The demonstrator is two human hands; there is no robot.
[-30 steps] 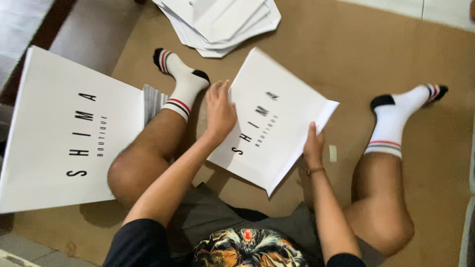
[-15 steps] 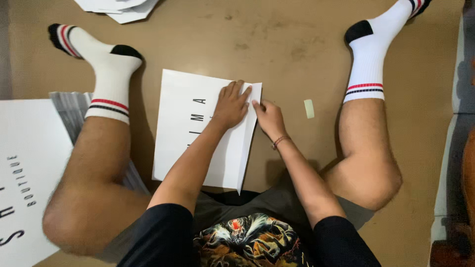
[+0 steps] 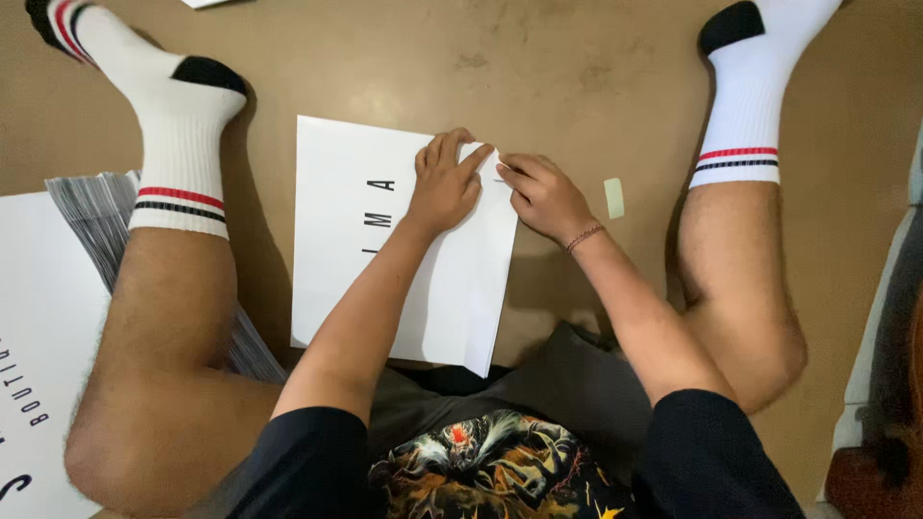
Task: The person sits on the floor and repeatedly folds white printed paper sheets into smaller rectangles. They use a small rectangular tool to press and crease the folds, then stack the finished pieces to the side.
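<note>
Left hand [image 3: 444, 185] pressed flat on the white printed sheet [image 3: 370, 240] lying on the brown floor [image 3: 404, 67] between the legs; right hand [image 3: 540, 192] pinches its folded right edge. Creasing step; next likely needs firm pressure along the fold.

brown floor [image 3: 538, 58], scuffed in spots; dark furniture edge [image 3: 889, 384] at right.

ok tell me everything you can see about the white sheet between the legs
The white sheet is a flat rectangle of stiff paper or thin card with black lettering printed sideways. It lies on the brown floor between the person's spread legs, slightly tilted, its right part folded over along a lengthwise crease. The left hand presses on its upper right area, and the right hand pinches the upper right edge. The left forearm crosses over it.
</note>
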